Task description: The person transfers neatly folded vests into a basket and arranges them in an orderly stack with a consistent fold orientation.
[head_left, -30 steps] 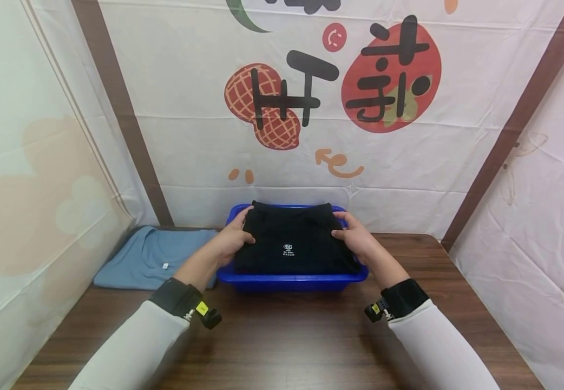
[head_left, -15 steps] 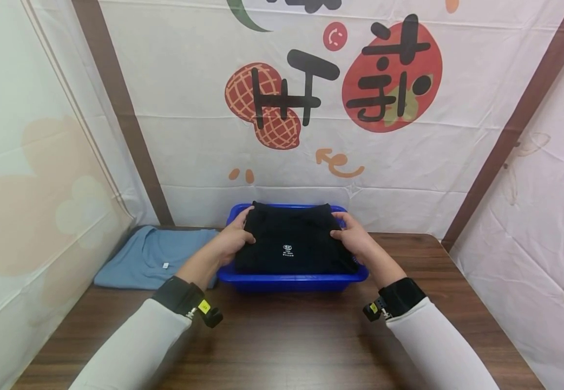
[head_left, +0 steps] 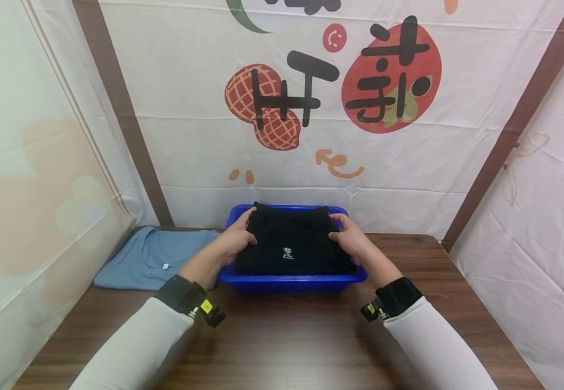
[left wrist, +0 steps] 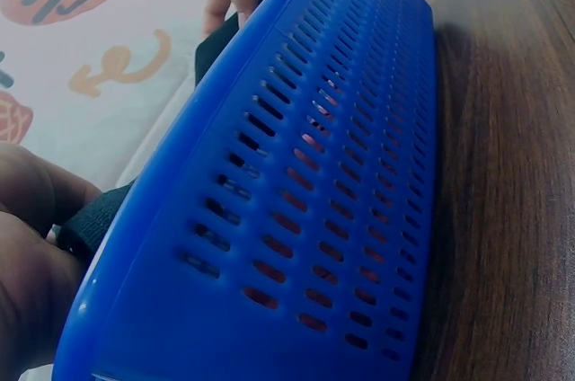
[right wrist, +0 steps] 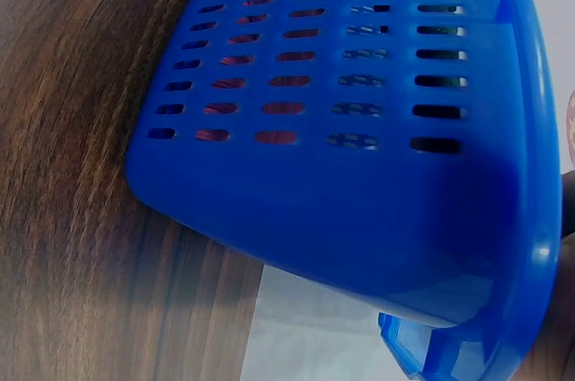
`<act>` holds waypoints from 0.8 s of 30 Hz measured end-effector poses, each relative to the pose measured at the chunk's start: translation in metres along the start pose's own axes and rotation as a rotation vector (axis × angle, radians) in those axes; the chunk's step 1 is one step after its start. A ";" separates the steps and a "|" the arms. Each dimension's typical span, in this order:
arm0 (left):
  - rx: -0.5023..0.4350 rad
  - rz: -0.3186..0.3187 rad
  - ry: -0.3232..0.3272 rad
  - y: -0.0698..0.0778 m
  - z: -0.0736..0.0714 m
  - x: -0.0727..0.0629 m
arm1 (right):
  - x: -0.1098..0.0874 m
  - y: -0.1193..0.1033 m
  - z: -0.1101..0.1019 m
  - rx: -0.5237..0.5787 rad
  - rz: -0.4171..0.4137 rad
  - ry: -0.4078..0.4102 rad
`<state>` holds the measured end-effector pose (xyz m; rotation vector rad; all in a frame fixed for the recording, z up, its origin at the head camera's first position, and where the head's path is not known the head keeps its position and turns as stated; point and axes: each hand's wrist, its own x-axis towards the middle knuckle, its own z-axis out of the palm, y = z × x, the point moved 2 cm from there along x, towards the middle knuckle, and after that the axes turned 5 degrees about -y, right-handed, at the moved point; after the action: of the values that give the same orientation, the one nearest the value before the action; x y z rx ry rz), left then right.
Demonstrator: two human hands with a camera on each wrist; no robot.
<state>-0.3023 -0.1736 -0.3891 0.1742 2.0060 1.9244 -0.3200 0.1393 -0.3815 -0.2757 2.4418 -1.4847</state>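
A folded black garment (head_left: 294,230) is lying in the top of a blue perforated basket (head_left: 294,278), its white print (head_left: 288,253) facing up; the left hand (head_left: 235,238) and right hand (head_left: 351,236) are gripping the garment's opposite sides; a folded blue shirt (head_left: 141,262) is lying on the wooden table (head_left: 287,336), beside the basket

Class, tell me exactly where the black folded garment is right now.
In the head view, the black garment lies below centre at the opening of the blue basket, between the left hand and right hand, right of the blue-grey garment.
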 end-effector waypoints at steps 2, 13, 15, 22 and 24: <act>0.010 0.001 0.005 0.000 0.001 0.000 | 0.000 0.000 0.001 -0.009 -0.004 0.000; 0.060 -0.015 0.009 -0.001 0.003 -0.001 | 0.002 0.000 0.005 -0.051 -0.001 0.004; 0.071 -0.019 0.011 -0.002 0.003 0.000 | 0.002 0.000 0.006 -0.062 -0.002 0.009; 0.111 -0.027 0.021 -0.004 0.005 -0.001 | 0.002 0.001 0.010 -0.081 0.025 0.025; 0.121 -0.030 0.029 -0.004 0.006 0.000 | 0.003 0.001 0.011 -0.091 0.032 0.029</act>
<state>-0.2993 -0.1684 -0.3934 0.1465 2.1332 1.7980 -0.3193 0.1300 -0.3875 -0.2335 2.5283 -1.3768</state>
